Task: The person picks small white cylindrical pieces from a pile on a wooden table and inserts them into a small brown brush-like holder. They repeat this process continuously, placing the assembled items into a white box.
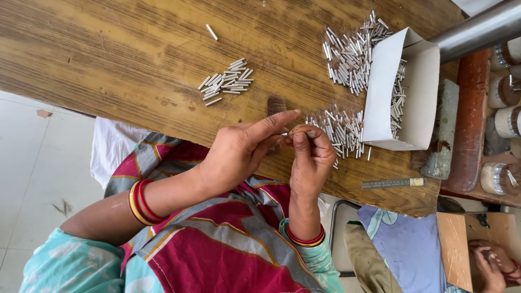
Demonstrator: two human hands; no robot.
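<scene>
My left hand (241, 152) and my right hand (310, 160) meet at the near edge of a wooden table (125, 49). Both pinch a short silver metal pin (285, 133) between thumb and fingertips; my left forefinger stretches out above it. Just beyond my right hand lies a loose heap of the same pins (339, 129). A second heap (350, 51) lies farther back. A small tidy bunch of pins (225, 82) rests to the left, and a single pin (211, 31) lies beyond it.
A white cardboard box (420, 87) with pins inside stands open beside the heaps. A thin metal ruler (392, 183) lies near the table edge. A steel pipe (480, 28) and round containers (504, 92) are at right. Another person's hand (488, 267) shows at bottom right.
</scene>
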